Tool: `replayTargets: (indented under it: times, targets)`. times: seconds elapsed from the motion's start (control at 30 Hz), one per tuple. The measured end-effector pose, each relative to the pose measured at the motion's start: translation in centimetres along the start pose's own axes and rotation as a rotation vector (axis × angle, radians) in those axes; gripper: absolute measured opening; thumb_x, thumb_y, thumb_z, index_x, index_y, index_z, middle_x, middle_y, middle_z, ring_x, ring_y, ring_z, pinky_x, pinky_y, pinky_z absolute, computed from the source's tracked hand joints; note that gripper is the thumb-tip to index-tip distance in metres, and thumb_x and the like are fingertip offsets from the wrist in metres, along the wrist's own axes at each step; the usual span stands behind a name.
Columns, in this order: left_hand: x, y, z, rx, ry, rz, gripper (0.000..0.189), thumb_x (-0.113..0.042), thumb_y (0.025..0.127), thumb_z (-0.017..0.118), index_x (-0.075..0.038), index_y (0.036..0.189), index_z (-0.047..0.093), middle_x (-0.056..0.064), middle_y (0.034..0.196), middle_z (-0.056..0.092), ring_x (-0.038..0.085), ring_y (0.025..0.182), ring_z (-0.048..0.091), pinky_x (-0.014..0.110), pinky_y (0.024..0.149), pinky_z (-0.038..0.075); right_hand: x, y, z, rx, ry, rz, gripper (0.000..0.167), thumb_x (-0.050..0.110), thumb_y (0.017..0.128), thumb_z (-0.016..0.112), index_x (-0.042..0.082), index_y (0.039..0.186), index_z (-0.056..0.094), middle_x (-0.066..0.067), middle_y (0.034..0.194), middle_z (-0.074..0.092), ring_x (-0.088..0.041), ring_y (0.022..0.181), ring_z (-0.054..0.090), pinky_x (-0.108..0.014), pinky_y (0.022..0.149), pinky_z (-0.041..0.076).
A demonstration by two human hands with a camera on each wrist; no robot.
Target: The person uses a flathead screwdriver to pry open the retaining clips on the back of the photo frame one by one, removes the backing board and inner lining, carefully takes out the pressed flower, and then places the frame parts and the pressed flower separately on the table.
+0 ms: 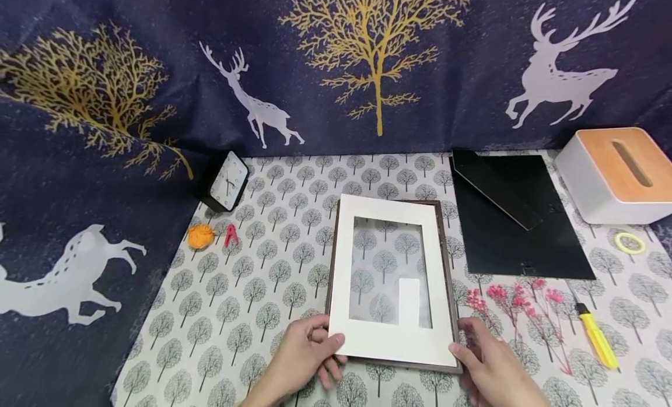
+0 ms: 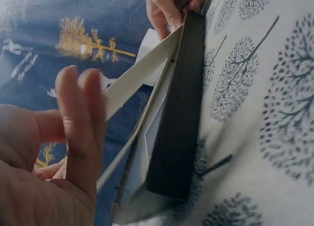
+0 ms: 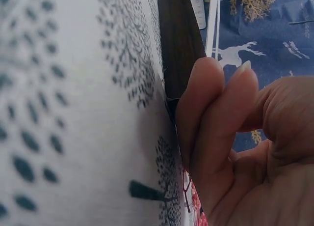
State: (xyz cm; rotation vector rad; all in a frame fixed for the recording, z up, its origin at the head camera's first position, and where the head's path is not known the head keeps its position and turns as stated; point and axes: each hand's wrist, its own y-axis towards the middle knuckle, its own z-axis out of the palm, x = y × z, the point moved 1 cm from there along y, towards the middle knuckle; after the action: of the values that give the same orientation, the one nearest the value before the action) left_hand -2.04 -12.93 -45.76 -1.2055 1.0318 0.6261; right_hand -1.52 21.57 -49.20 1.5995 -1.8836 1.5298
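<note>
A white picture mat (image 1: pixel 388 344) with a rectangular window lies over a dark brown picture frame (image 1: pixel 446 267), slightly askew to it. Through the window I see clear glazing and the patterned cloth. My left hand (image 1: pixel 310 351) pinches the mat near its lower left corner, thumb on top. In the left wrist view the mat (image 2: pixel 142 64) slants up from the frame (image 2: pixel 179 113) on this side. At the lower right corner, my right hand (image 1: pixel 485 360) has its thumb on the mat's edge and its fingers curled against the frame's outer side (image 3: pixel 179 39).
A black backing board (image 1: pixel 514 244) with its stand lies at the right, beside a tissue box (image 1: pixel 609 179). Pink dried flowers (image 1: pixel 520 296), a yellow-handled tool (image 1: pixel 598 340) and a yellow ring (image 1: pixel 629 243) are nearby. Leftward are a clock (image 1: pixel 228 182), orange yarn (image 1: pixel 200 237) and a red clip (image 1: pixel 231 235).
</note>
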Motion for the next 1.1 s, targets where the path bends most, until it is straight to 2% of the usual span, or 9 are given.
replayTargets:
  times: [0.1, 0.23, 0.4, 0.57, 0.7, 0.87, 1.0, 1.1]
  targets:
    - [0.5, -0.1, -0.6, -0.046, 0.008, 0.008, 0.03, -0.015, 0.106, 0.07, 0.01, 0.124, 0.066, 0.02, 0.085, 0.077, 0.012, 0.055, 0.07, 0.033, 0.052, 0.069, 0.0, -0.2, 0.0, 0.04, 0.06, 0.003, 0.053, 0.023, 0.113, 0.06, 0.004, 0.156, 0.036, -0.007, 0.069, 0.063, -0.023, 0.048, 0.061, -0.037, 0.041, 0.057]
    - [0.7, 0.4, -1.5, -0.135, 0.023, 0.039, 0.027, -0.014, 0.106, 0.068, 0.011, 0.117, 0.067, 0.013, 0.081, 0.075, 0.01, 0.053, 0.067, 0.03, 0.049, 0.066, 0.2, -0.2, -0.1, 0.049, 0.092, -0.019, 0.052, 0.021, 0.113, 0.059, 0.005, 0.156, 0.035, -0.008, 0.067, 0.063, -0.022, 0.046, 0.061, -0.038, 0.038, 0.057]
    - [0.9, 0.7, -2.4, -0.223, 0.023, 0.045, 0.023, -0.012, 0.109, 0.064, 0.01, 0.114, 0.067, 0.009, 0.077, 0.07, 0.011, 0.052, 0.064, 0.027, 0.045, 0.062, 0.4, -0.3, -0.1, 0.035, 0.088, -0.002, 0.05, 0.02, 0.113, 0.06, 0.005, 0.155, 0.036, -0.008, 0.065, 0.063, -0.022, 0.046, 0.061, -0.036, 0.038, 0.057]
    - [0.3, 0.8, -4.4, -0.315, 0.01, 0.018, 0.02, -0.007, 0.111, 0.056, 0.01, 0.114, 0.066, 0.008, 0.076, 0.068, 0.012, 0.054, 0.061, 0.021, 0.046, 0.058, 0.3, -0.5, -0.1, 0.04, 0.099, 0.017, 0.051, 0.022, 0.113, 0.06, 0.005, 0.155, 0.036, -0.009, 0.066, 0.064, -0.023, 0.047, 0.061, -0.035, 0.038, 0.056]
    - [-0.6, 1.1, -7.0, -0.407, -0.008, 0.017, 0.02, -0.005, 0.112, 0.052, 0.01, 0.117, 0.064, 0.007, 0.076, 0.068, 0.013, 0.055, 0.061, 0.018, 0.047, 0.055, 0.2, -0.5, -0.1, 0.039, 0.101, 0.023, 0.051, 0.021, 0.113, 0.059, 0.005, 0.155, 0.036, -0.009, 0.066, 0.064, -0.023, 0.047, 0.061, -0.035, 0.038, 0.056]
    - [-1.6, 1.8, -11.5, -0.525, 0.03, 0.01, 0.025, -0.01, 0.114, 0.053, 0.011, 0.126, 0.061, 0.0, 0.074, 0.068, 0.01, 0.056, 0.06, 0.018, 0.047, 0.054, 0.1, -0.5, -0.1, 0.039, 0.103, 0.022, 0.051, 0.022, 0.113, 0.059, 0.006, 0.155, 0.036, -0.009, 0.066, 0.063, -0.022, 0.047, 0.061, -0.035, 0.038, 0.057]
    - [-1.8, 2.5, -15.1, -0.584, 0.084, -0.03, 0.029, -0.017, 0.115, 0.054, 0.009, 0.127, 0.06, -0.004, 0.073, 0.067, 0.008, 0.057, 0.06, 0.019, 0.048, 0.055, 0.1, -0.5, -0.1, 0.045, 0.114, 0.022, 0.052, 0.022, 0.113, 0.059, 0.005, 0.156, 0.035, -0.009, 0.065, 0.063, -0.022, 0.047, 0.061, -0.036, 0.038, 0.057]
    - [-1.7, 3.2, -17.4, -0.598, 0.134, -0.05, 0.031, -0.022, 0.116, 0.054, 0.007, 0.122, 0.062, -0.007, 0.071, 0.066, 0.006, 0.058, 0.06, 0.019, 0.049, 0.055, 0.1, -0.4, 0.0, 0.042, 0.116, 0.03, 0.051, 0.021, 0.113, 0.059, 0.005, 0.155, 0.035, -0.009, 0.065, 0.063, -0.022, 0.047, 0.06, -0.036, 0.038, 0.057]
